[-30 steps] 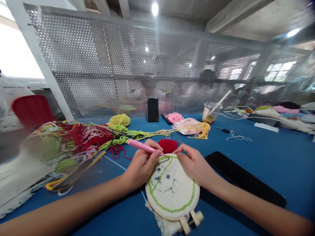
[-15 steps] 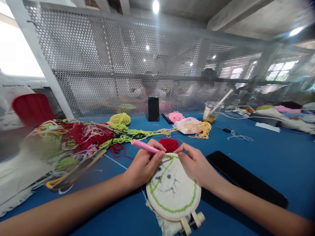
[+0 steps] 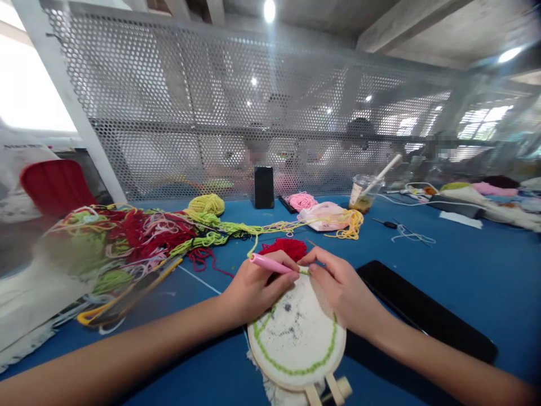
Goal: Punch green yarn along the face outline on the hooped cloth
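Observation:
A round embroidery hoop (image 3: 296, 338) holds white cloth with a green stitched outline and dark smudged marks. My left hand (image 3: 257, 285) is closed around a pink pen-like tool (image 3: 273, 264), whose tip is hidden near the hoop's top edge. Green yarn comes out of the tool's back end. On the other side, my right hand (image 3: 338, 285) pinches the hoop's upper right rim, thumb on the cloth. Just behind the hoop lies a red yarn ball (image 3: 285, 247), partly covered by my left hand.
Tangled yarn (image 3: 143, 234) and yellow-handled scissors (image 3: 127, 296) lie at the left. A black phone (image 3: 264, 187) stands against the mesh panel. Behind are a pink bag (image 3: 325, 216) and a cup (image 3: 361, 194). A long black object (image 3: 426, 310) lies right of my right hand.
My left hand and the pink tool have moved right and slightly down, covering more of the cloth's upper left. Green yarn now shows at the tool's back end. The hoop has shifted slightly.

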